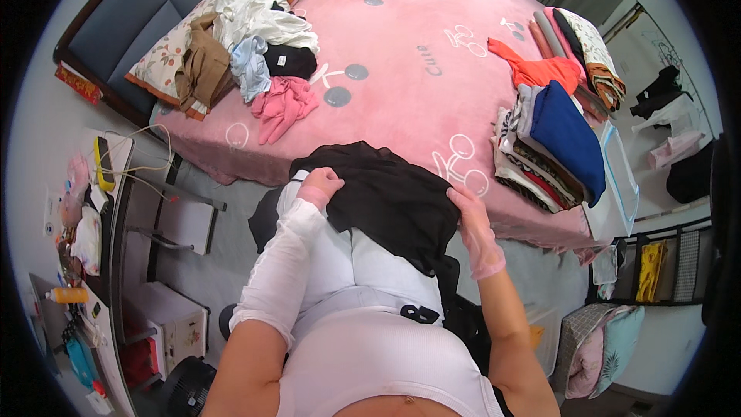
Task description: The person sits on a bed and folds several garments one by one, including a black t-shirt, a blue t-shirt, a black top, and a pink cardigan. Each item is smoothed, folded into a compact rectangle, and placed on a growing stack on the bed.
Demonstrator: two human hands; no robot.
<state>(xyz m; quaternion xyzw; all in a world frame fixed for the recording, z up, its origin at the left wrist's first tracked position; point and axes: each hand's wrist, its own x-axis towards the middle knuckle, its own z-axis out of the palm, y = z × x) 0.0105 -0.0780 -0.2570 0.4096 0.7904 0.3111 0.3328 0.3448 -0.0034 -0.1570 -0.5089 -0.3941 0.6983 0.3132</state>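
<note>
A thin black garment is spread over my lap and against the edge of the bed. My left hand pinches its left side, fingers curled in. At the opposite side my right hand grips the cloth's edge between thumb and fingers. Both hands wear thin pinkish see-through gloves, and a white sleeve covers my left forearm. Folded clothes are stacked on the bed to the right, a dark blue piece on top. Behind them an orange-red garment lies loosely spread.
A loose heap of clothes lies on a pillow at the bed's left. More folded textiles stand at the far right. A cluttered desk with cables runs along the left. A black fan stands low at the left, bedding low at the right.
</note>
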